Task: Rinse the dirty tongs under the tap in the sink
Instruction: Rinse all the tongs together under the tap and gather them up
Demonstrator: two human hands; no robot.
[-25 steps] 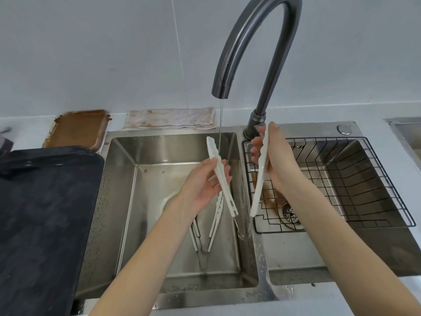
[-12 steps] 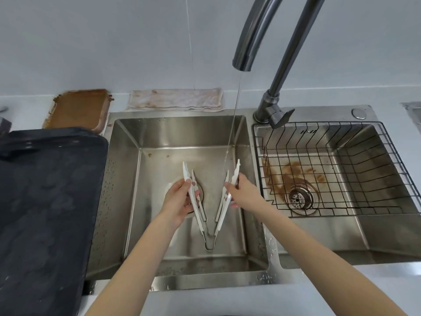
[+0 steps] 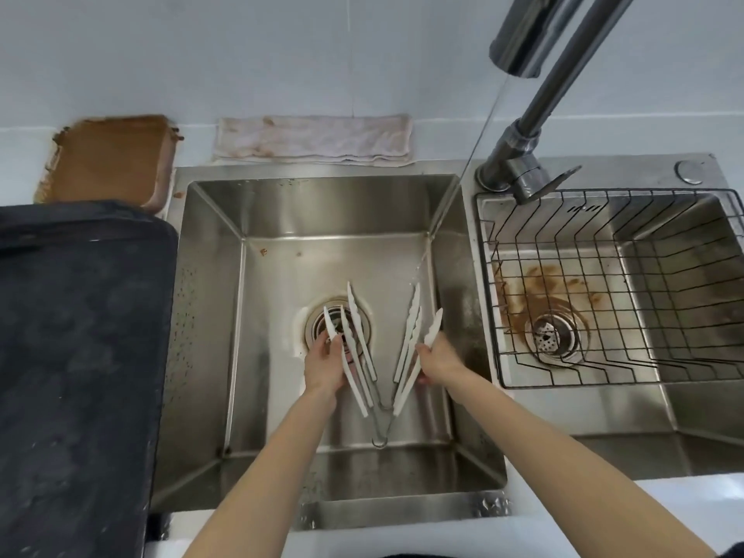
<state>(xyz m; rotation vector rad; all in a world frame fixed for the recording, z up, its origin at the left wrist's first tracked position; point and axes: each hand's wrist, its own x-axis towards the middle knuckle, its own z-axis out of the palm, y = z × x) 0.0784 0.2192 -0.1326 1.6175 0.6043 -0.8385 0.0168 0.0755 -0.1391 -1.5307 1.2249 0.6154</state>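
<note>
A pair of tongs [image 3: 406, 336] with white arms and a metal hinge lies in a V on the floor of the left sink basin [image 3: 209, 316], over its drain. My left hand [image 3: 324, 366] grips a separate white tong arm [image 3: 350, 376] beside the V's left arm. My right hand [image 3: 441, 360] grips another white tong arm [image 3: 432, 334] beside the V's right arm. Both hands are low in the basin. A thin stream runs from the tap [image 3: 519, 46] and lands near the tip of the V's right arm.
A black tray [image 3: 80, 356] covers the counter at the left. Behind it sits a brown-smeared dish [image 3: 108, 159], with a stained cloth [image 3: 314, 140] by the wall. The right basin holds a wire rack [image 3: 604, 300] and a brown stain [image 3: 543, 283] around its drain.
Both hands have dropped from under the spout to the basin floor with their white arms, now alongside the lying tongs. The view has tilted down and closer.
</note>
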